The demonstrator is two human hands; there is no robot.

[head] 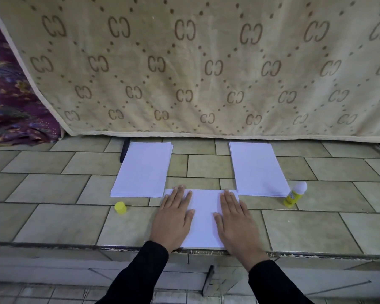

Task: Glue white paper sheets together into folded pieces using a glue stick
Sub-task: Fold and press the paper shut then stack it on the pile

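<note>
A white paper piece (203, 218) lies on the tiled ledge right in front of me. My left hand (173, 218) presses flat on its left part with straight fingers. My right hand (236, 220) presses flat on its right part the same way. Two stacks of white sheets sit behind: the left stack (143, 170) and the right stack (257, 170). A yellow glue stick (294, 195) stands uncapped at the right, its white glue tip exposed. Its yellow cap (120, 208) rests on the tiles at the left.
The tiled ledge (53, 194) ends at a chipped front edge (53, 245) just below my wrists. A beige patterned blanket (195, 62) hangs behind the stacks. A dark object (125, 150) pokes out by the left stack. Purple fabric (11, 95) lies far left.
</note>
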